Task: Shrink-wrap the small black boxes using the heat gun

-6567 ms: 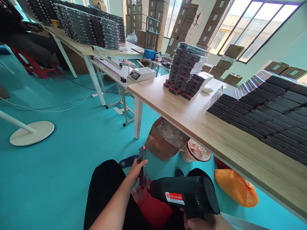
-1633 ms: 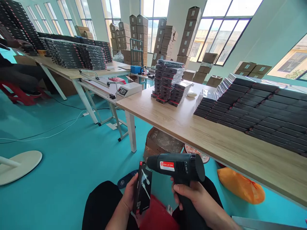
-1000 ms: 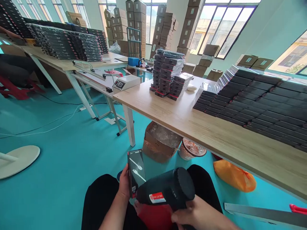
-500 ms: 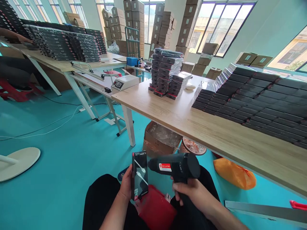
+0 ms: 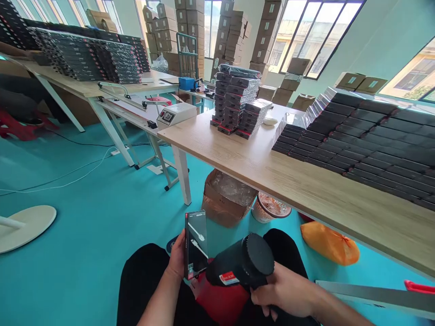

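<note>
My left hand (image 5: 177,257) grips a slim black cable box (image 5: 197,242) by its left side and holds it upright. White cable connectors are pictured on its front, and the edge has red marks. In my right hand (image 5: 277,290) is a black heat gun (image 5: 238,262) with a red and white label, its fingers wrapped round the handle. The gun's barrel points toward the lower right part of the box; its nozzle tip is hard to make out. Both things are above my lap, over a red stool (image 5: 222,299).
A wooden table (image 5: 254,163) crosses in front, bearing stacked black boxes (image 5: 360,140) and a smaller wrapped stack (image 5: 238,99). Below stand a carton of clear film (image 5: 226,203), a basket (image 5: 268,208) and an orange bag (image 5: 329,242). A sealing machine (image 5: 176,114) stands left.
The heat gun has swung from level beside the box's upper part to lower down, its rear now turned more toward me. The box has shifted slightly up and left.
</note>
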`<state>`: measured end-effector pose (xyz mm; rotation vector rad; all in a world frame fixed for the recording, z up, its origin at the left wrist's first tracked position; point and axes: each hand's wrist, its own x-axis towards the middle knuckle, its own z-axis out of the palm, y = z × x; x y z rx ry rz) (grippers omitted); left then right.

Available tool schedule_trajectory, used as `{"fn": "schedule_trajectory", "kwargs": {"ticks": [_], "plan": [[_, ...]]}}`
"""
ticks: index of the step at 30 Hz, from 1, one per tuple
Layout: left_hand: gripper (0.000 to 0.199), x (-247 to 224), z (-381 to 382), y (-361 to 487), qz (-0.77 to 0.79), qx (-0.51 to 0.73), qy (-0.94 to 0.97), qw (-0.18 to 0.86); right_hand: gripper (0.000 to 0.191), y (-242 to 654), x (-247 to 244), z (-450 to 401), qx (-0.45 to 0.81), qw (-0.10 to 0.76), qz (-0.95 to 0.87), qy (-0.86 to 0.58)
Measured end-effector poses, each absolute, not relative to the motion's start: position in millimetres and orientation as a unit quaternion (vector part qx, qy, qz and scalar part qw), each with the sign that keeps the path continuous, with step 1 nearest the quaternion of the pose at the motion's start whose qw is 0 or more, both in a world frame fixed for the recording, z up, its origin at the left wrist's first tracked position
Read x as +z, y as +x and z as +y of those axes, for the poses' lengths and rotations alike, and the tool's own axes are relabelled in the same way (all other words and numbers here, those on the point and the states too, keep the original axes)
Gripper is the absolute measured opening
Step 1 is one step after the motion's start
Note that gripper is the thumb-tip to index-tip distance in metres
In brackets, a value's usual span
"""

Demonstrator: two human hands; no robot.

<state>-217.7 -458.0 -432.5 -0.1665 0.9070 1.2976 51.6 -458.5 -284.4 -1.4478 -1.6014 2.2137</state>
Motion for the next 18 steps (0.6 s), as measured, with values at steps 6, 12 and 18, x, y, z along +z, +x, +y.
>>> {"fn": "schedule_trajectory", "kwargs": {"ticks": [6, 12, 18], "plan": [[0.041, -435.4, -454.9, -218.4, 0.434, 0.568, -0.053, 0.697, 0.011, 44.8, -276.6, -456.7, 0.691, 0.11, -0.524, -0.485], [0.045, -439.6, -454.9, -220.1, 0.411, 0.596, -0.072, 0.686, 0.005, 50.8, -279.4, -466.9, 0.7, 0.039, -0.509, -0.498], [0.052, -441.0, -454.5, -225.2, 0.407, 0.627, -0.085, 0.659, 0.027, 38.7, -304.4, -485.6, 0.739, 0.117, -0.47, -0.468]]}}
